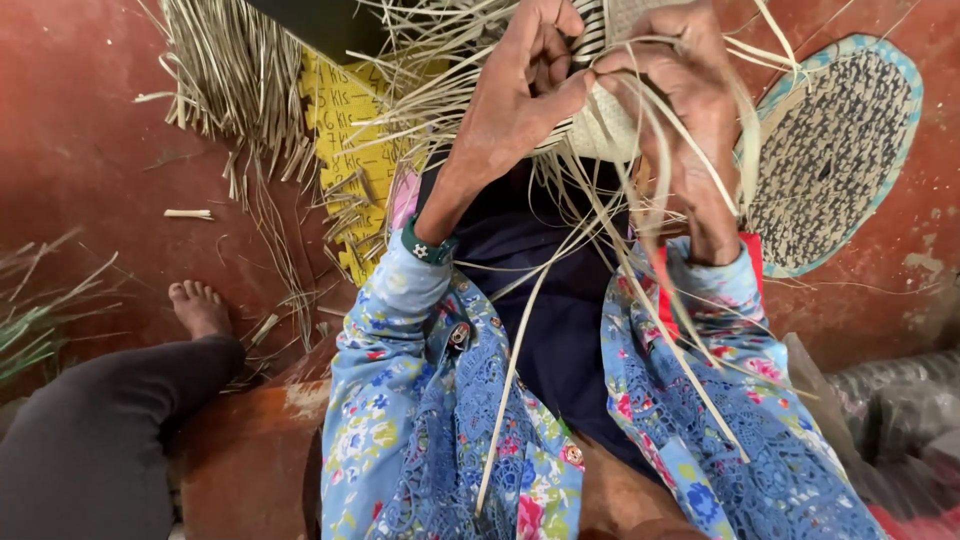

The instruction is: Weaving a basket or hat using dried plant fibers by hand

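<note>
Above the blue floral sleeves [450, 400] at the frame's bottom, the left hand [520, 90] and right hand [690, 110] are pinching pale strips against a part-woven basket piece [600, 125] at upper centre, its many loose strips [560, 240] trailing unwoven, so plenty is seemingly remaining.

A worn red floor [90, 150] carries scattered dry straw strips [235, 90], a yellow foam mat [350, 130], a round woven mat [835, 150] and another person's bare foot [198, 307].
</note>
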